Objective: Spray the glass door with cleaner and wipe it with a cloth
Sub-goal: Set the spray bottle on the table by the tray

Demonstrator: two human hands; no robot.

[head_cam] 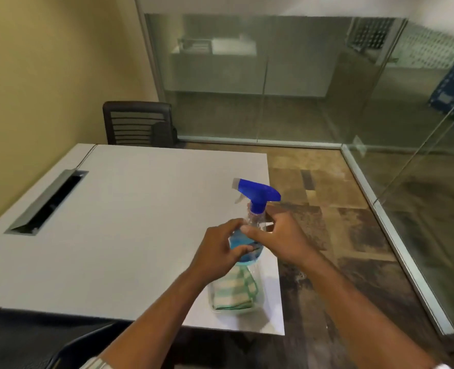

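Left arm: bare forearm comes up from the bottom edge, angled up and to the right, with a bit of striped sleeve at the elbow end.
Left hand (220,250): fingers curled in, thumb on the near side, wrapped around the left side of what it grips.
Right arm: bare, comes in from the lower right corner, angled up and left.
Right hand (279,239): back of hand facing up, thumb pointing left, fingers bent around the right side.
Hands: pretty much touching at the thumbs.

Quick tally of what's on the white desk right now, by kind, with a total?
Clear spray bottle with blue trigger head and blue liquid: 1
Green-and-white checked cloth: 1
Clear shallow tray under the cloth: 1
Total: 3
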